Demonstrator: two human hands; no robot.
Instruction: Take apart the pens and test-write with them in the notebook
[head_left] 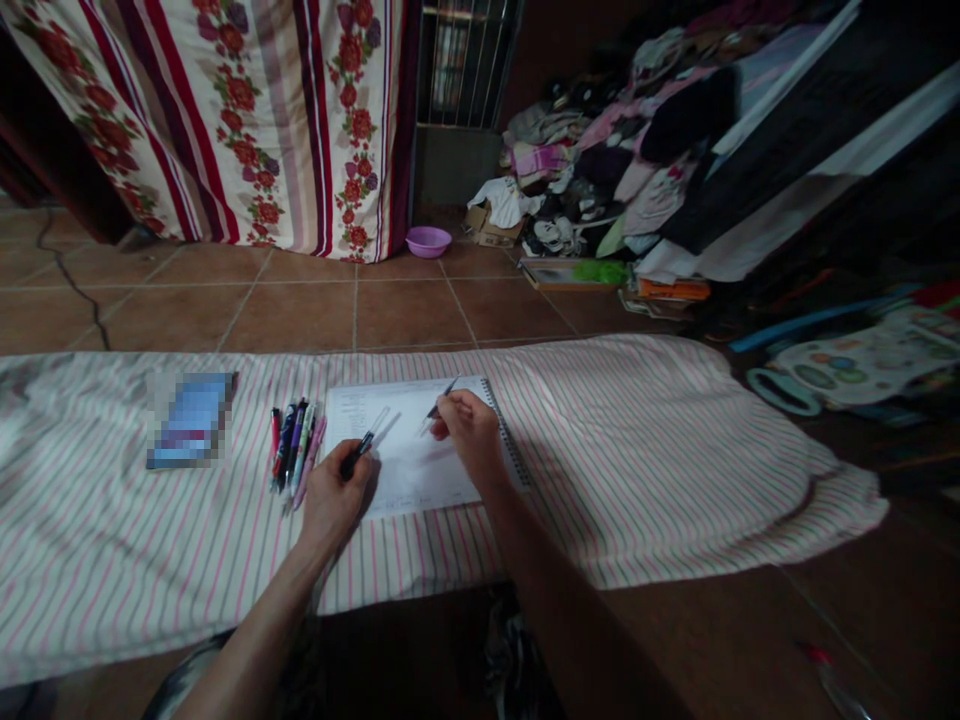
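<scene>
A spiral notebook (409, 470) lies open on a striped cloth (637, 450) spread over the floor. My right hand (469, 435) is closed around a dark pen (442, 398), its tip on the page near the top. My left hand (334, 495) rests at the notebook's left edge, closed on a second pen (365, 442) with a clear barrel that points up and to the right. Several coloured pens (295, 450) lie side by side just left of my left hand.
A blurred blue flat object (191, 420) lies on the cloth at the left. Beyond the cloth are brown floor tiles (300, 310), a purple bowl (428, 241), a floral curtain (247, 110) and a heap of clothes (615, 160) at the right.
</scene>
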